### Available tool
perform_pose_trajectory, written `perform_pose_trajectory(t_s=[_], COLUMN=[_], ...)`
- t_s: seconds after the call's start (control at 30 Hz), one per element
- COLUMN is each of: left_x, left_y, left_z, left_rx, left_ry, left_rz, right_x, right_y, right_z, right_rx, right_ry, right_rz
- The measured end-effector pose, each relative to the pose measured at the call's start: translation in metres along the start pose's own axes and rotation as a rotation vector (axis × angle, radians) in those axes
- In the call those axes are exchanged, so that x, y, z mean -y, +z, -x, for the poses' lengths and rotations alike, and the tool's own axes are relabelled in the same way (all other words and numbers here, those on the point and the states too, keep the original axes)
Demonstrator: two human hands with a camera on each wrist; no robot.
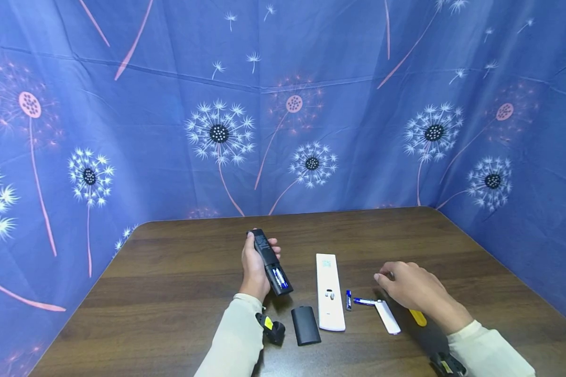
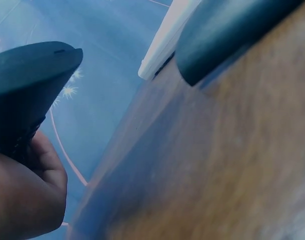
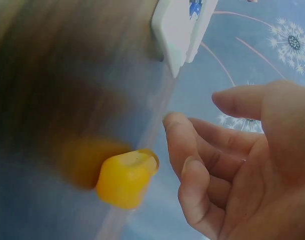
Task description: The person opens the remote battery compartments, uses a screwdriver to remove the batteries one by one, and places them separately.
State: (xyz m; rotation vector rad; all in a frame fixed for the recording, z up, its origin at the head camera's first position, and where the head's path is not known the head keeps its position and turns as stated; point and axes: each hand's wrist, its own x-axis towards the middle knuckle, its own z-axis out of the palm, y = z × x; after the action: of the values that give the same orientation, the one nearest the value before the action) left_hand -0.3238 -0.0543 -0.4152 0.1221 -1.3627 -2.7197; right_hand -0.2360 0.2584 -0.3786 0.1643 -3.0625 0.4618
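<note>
My left hand (image 1: 256, 269) grips a black remote control (image 1: 270, 256), its back turned up. Blue-and-silver batteries (image 1: 279, 277) lie in the uncovered compartment at its near end. In the left wrist view, the remote's end and my curled fingers show at the left. My right hand (image 1: 412, 285) hovers at the right of the table with loosely bent fingers and nothing between them; the right wrist view shows the thumb apart from the fingertips. A yellow rounded-end object (image 1: 417, 317) lies beneath this hand, mostly hidden by it in the head view.
On the wooden table (image 1: 193, 262) lie a black battery cover (image 1: 305, 325), a white remote control (image 1: 330, 314), a loose blue battery (image 1: 348, 300), another blue battery (image 1: 363, 301) and a narrow white cover (image 1: 387, 317). A blue dandelion-print cloth (image 1: 264, 131) hangs behind.
</note>
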Motion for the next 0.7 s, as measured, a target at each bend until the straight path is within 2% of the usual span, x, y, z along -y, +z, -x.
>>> perform_pose_trajectory(t_s=[0.3,0.47,0.7], left_x=[-0.002,-0.001,0.0], left_y=[0.0,-0.001,-0.001], left_z=[-0.001,-0.002,-0.002], left_rx=[-0.02,-0.009,-0.017], left_ry=[-0.014,-0.009,-0.018], left_rz=[0.037,0.061,0.039], right_x=[-0.005,-0.01,-0.015], right_y=[-0.003,-0.004,-0.005], right_z=[-0.003,-0.003,-0.003], right_rx=[-0.032,-0.008,-0.018], right_ry=[-0.004,0.018,0.031], right_rz=[0.043,0.048,0.076])
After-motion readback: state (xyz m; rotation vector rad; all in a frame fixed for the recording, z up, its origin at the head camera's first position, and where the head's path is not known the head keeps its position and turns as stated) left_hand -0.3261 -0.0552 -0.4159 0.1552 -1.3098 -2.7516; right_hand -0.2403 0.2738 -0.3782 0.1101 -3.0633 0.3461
